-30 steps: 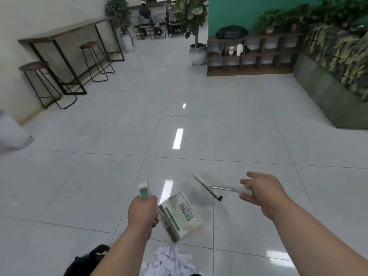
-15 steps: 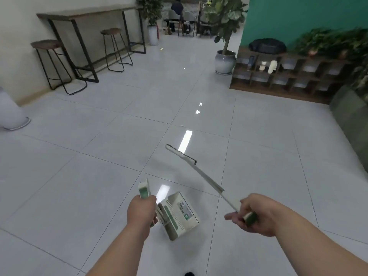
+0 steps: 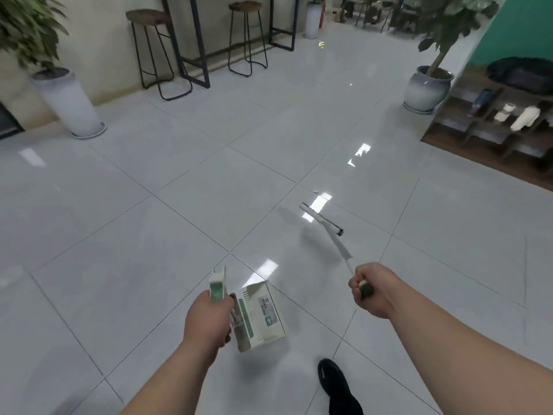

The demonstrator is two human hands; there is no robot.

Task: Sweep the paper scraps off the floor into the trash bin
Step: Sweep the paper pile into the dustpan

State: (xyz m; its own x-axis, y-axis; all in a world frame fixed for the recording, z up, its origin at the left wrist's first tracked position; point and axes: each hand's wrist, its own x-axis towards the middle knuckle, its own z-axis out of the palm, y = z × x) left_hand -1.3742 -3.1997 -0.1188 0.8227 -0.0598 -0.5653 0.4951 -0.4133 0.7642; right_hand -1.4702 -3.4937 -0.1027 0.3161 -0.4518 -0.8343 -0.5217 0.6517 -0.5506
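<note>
My left hand (image 3: 208, 319) grips the green-and-white handle of a white dustpan (image 3: 258, 316), which hangs above the grey tiled floor at the lower middle. My right hand (image 3: 374, 290) grips the green end of a thin white broom (image 3: 326, 224). The broom's shaft slants up and left, and its head with dark bristles is held off the floor. No paper scraps and no trash bin show in this view.
My black shoe (image 3: 338, 384) is on the tiles at the bottom. A tall white planter (image 3: 70, 106) stands at the left; bar stools (image 3: 155, 52) and a high table line the far wall. A potted tree (image 3: 426, 88) and a low wooden shelf (image 3: 493, 124) are at the right.
The view has swung left and away from the heap of paper scraps, which has left the frame. The broom now points forward instead of sideways. Both hands keep their grips.
</note>
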